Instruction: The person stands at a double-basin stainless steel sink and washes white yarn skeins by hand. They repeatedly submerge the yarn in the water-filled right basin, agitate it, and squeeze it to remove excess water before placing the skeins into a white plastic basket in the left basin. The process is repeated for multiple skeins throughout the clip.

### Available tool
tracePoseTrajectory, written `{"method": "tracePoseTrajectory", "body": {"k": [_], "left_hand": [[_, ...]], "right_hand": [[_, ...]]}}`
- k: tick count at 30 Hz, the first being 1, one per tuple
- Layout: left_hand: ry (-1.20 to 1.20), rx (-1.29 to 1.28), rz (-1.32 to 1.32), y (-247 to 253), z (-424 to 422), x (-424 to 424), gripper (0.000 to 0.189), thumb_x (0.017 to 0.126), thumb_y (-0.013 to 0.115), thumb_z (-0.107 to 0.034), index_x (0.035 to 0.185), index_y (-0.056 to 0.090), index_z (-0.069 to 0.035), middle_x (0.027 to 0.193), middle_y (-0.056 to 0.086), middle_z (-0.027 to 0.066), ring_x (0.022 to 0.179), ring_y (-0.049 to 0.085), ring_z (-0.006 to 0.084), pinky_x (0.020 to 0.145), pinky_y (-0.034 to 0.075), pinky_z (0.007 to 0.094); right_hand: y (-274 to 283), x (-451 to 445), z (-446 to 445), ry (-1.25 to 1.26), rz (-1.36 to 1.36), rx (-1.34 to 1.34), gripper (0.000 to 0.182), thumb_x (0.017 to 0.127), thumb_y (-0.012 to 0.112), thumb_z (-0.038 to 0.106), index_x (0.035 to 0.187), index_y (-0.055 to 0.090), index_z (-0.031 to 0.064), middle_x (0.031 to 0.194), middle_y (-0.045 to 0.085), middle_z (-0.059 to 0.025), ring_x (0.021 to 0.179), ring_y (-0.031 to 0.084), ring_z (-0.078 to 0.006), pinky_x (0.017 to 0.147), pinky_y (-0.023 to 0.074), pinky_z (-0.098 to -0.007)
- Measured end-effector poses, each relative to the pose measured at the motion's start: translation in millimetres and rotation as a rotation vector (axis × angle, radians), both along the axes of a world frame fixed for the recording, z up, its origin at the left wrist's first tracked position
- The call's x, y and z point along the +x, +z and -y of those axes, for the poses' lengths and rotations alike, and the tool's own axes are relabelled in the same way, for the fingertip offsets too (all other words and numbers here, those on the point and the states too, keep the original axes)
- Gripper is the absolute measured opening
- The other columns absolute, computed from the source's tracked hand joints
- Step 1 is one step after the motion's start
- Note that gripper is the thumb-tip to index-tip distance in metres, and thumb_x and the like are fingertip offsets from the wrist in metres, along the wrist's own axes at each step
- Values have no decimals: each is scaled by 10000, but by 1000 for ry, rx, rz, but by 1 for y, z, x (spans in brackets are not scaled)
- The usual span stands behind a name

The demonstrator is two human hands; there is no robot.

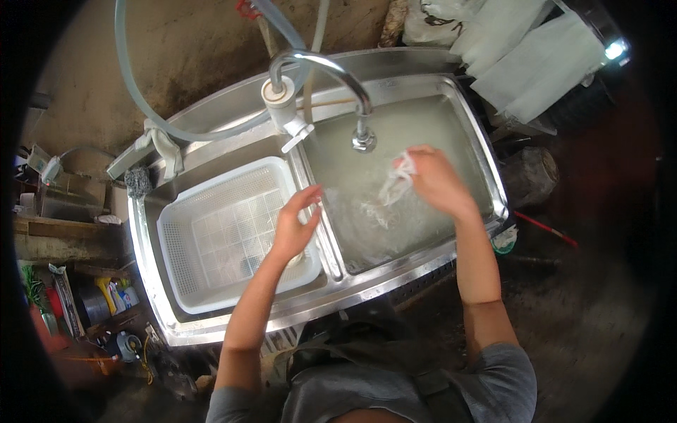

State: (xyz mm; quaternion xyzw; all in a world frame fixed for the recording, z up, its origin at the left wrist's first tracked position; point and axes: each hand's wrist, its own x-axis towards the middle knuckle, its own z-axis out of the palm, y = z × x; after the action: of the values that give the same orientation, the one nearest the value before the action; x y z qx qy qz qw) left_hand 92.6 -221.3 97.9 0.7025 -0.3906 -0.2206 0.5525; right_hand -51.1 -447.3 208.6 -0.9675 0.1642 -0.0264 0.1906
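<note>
My right hand (pixel 436 180) is closed on a bunch of thin, whitish, stringy stuff (pixel 395 184), which trails down into the cloudy water (pixel 365 227) of the right sink basin. What the strands are made of I cannot tell. Over the divider (pixel 312 180) between the two basins hangs my left hand (pixel 297 222), fingers apart and holding nothing. Below that hand, a white perforated plastic basket (pixel 182 275) fills most of the left basin. A curved chrome faucet (pixel 338 71) reaches over the right basin, its spout end (pixel 364 140) above the water.
A white faucet lever (pixel 298 138) sticks out above the divider. A clear hose (pixel 124 69) loops behind the stainless steel sink (pixel 153 312). Steel wool (pixel 138 182) and a pale cloth glove (pixel 161 148) rest at the left rim. Plastic sheets (pixel 539 69) hang at the upper right.
</note>
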Motion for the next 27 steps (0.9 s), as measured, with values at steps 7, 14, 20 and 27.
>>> {"method": "tracePoseTrajectory", "body": {"k": [7,14,20,27], "left_hand": [[-365,79,-118,48,95,-39,256,849,560,-207,1010,536,-9,833,591,88,775,558,164,696,438,283],[-203,-161,-890,85,112,-59,298,924,438,-341,815,513,-74,572,366,-47,515,345,66,550,384,237],[374,-363,-956,-21,94,-29,335,920,411,-405,896,483,-78,607,359,-28,517,338,96,631,433,318],[-567,-87,-1595,26,91,-79,588,799,339,-690,681,409,-118,582,310,-36,479,310,94,409,348,229]], "right_hand": [[-7,1,-7,108,-28,-143,125,730,554,88,845,579,46,900,598,-138,845,573,-315,804,414,-418],[-82,-8,-9,-27,439,941,288,887,451,264,1097,531,85,802,610,-93,726,602,-204,674,452,-352],[-124,-34,-66,127,-32,266,421,894,394,456,908,591,84,539,554,-73,511,571,-203,573,445,-371],[-94,5,-20,-162,354,1280,365,825,558,422,789,530,60,695,565,2,599,527,-99,562,417,-264]]}}
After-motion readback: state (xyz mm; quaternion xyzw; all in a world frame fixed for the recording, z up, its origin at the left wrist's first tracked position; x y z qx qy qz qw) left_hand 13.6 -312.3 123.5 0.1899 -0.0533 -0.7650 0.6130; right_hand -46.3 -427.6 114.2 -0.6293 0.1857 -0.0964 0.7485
